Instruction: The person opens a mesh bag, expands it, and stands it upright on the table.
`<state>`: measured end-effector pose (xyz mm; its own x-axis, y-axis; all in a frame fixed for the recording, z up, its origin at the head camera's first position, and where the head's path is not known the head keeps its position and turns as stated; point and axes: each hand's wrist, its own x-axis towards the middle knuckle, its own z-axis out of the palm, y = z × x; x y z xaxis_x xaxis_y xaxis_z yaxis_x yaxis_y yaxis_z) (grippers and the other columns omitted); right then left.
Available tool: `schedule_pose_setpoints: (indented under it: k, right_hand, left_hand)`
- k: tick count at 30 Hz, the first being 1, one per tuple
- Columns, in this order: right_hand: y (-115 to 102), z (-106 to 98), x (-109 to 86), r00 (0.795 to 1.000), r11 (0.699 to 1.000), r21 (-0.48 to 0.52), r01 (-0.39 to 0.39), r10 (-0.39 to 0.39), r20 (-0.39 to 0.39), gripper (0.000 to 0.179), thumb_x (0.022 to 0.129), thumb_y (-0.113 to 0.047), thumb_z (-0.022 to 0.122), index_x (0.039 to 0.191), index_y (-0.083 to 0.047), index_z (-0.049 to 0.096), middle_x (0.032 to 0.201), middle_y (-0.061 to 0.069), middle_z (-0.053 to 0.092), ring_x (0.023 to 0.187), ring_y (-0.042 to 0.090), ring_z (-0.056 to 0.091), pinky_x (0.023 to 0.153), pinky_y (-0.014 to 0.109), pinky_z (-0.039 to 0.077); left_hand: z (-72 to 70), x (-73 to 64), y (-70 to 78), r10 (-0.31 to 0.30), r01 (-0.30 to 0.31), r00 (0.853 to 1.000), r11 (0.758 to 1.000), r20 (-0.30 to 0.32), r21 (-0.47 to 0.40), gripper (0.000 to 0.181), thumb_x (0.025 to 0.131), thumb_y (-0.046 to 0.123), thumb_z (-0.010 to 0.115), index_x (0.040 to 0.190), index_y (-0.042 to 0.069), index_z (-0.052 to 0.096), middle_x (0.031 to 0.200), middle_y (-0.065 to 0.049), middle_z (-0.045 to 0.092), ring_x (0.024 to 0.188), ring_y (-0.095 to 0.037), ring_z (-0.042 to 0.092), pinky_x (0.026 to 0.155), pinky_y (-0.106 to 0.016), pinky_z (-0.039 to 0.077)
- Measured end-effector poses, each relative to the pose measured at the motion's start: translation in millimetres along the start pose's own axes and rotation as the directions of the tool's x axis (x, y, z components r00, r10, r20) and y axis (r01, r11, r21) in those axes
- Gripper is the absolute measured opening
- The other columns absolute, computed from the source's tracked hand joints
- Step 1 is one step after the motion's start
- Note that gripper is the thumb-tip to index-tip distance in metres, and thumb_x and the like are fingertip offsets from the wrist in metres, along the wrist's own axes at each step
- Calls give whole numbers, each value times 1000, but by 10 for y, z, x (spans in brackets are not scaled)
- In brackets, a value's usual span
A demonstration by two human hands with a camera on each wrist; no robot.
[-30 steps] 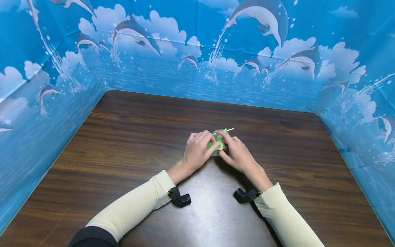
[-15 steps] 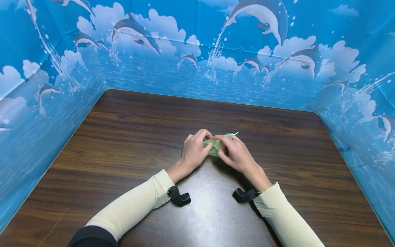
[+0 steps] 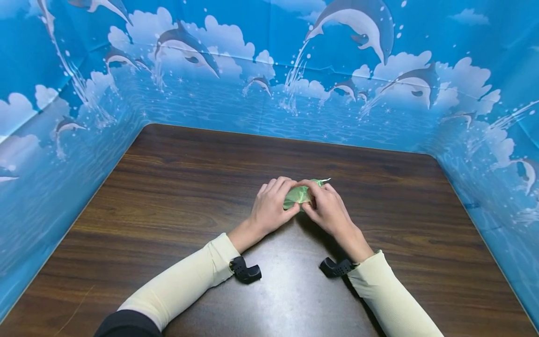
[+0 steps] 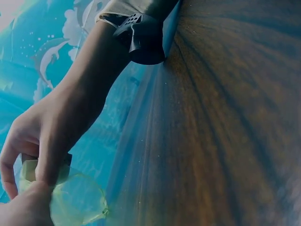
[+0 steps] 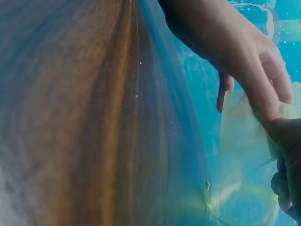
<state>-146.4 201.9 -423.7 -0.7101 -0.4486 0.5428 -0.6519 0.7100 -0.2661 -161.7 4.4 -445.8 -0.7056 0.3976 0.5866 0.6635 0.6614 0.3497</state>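
A sheer light-green pouch point(image 3: 297, 194) is stretched between both hands in the middle of the table. The left hand point(image 3: 271, 203) pinches its left side between thumb and fingers. On the other side, the right hand point(image 3: 328, 208) grips it with curled fingers, and a white cord end point(image 3: 326, 179) pokes out beyond them. In the left wrist view, the see-through pouch point(image 4: 77, 200) hangs below the right hand, where a small dark piece point(image 4: 67, 161) shows behind the fingers; its kind is unclear. The right wrist view shows the pouch point(image 5: 242, 127) under the left hand's fingers.
The dark wood-grain table point(image 3: 177, 187) spreads around the hands. Blue dolphin-print cloth point(image 3: 261, 112) walls its back and sides. Black cameras point(image 3: 245, 270) sit on both wrists over pale sleeves.
The cord end has shifted right across the second. The pouch has been turned and regripped, its visible part changing shape between the fingers. Both forearms have stayed nearly in place.
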Motion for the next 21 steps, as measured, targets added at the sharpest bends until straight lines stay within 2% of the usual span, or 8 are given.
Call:
schedule_pose_setpoints:
  k: [3, 8, 11, 14, 16, 18, 19, 21]
  right_hand:
    - [3, 3, 3, 1000, 1000, 7, -12, 12, -6, 49, 88, -6, 68, 136, -8, 57, 64, -5, 48, 55, 7, 36, 73, 36, 43]
    - [-4, -9, 23, 1000, 1000, -29, -7, 7, -21, 57, 85, -4, 74, 139, -7, 56, 67, -4, 52, 58, 10, 42, 80, 40, 45]
    - [0, -17, 36, 998, 997, -79, -11, 7, -56, 62, 83, -3, 79, 140, -6, 56, 71, -1, 58, 62, 15, 50, 82, 43, 45]
    - [4, -3, 43, 993, 993, -81, -87, 80, -87, 63, 86, -9, 78, 143, -4, 53, 82, 4, 65, 70, 19, 57, 83, 46, 44]
    - [2, 13, 41, 982, 983, -60, -174, 168, -81, 64, 90, -16, 75, 147, -4, 48, 92, 6, 68, 72, 20, 58, 84, 49, 45]
    - [-6, 24, 34, 964, 964, -34, -263, 261, -53, 68, 93, -25, 73, 151, -5, 43, 98, 7, 69, 69, 19, 56, 86, 50, 46]
    - [-11, 26, 31, 953, 953, -20, -303, 303, -31, 70, 94, -29, 72, 152, -6, 40, 99, 6, 69, 66, 18, 54, 86, 50, 47]
    - [-19, 26, 20, 928, 927, 31, -373, 372, 21, 73, 96, -33, 70, 155, -7, 34, 97, 5, 69, 61, 14, 51, 80, 47, 50]
  left_hand:
    - [-5, 4, -2, 40, -38, 998, 998, -41, 42, 34, 88, 23, 80, 119, 13, 70, 116, -2, 70, 97, -20, 65, 71, -34, 52]
    - [-34, 9, -8, 60, -55, 994, 996, -86, 68, 15, 89, 15, 78, 104, 15, 77, 94, 3, 76, 78, -17, 68, 56, -32, 55]
    - [-41, 17, -15, 17, -15, 996, 999, -87, 29, 12, 89, 12, 77, 100, 14, 74, 85, 2, 77, 64, -16, 65, 48, -34, 51]
    - [-26, 20, -25, -89, 82, 992, 993, -88, -81, 12, 90, 10, 74, 100, 14, 69, 80, 0, 76, 59, -13, 63, 48, -33, 48]
    - [-23, 14, -18, -170, 153, 981, 973, -90, -173, 12, 92, 8, 70, 103, 13, 67, 84, -1, 77, 61, -11, 62, 52, -31, 47]
    - [-16, 4, 2, -242, 209, 966, 939, -91, -275, 13, 94, 7, 67, 106, 12, 66, 87, -2, 78, 60, -10, 61, 54, -28, 46]
    - [-10, 0, 18, -271, 227, 958, 914, -90, -336, 13, 95, 5, 66, 107, 10, 66, 91, -4, 80, 61, -9, 61, 55, -26, 46]
    - [11, -8, 55, -309, 239, 948, 851, -76, -468, 15, 95, 0, 62, 109, 6, 63, 95, -9, 80, 63, -11, 60, 56, -23, 47]
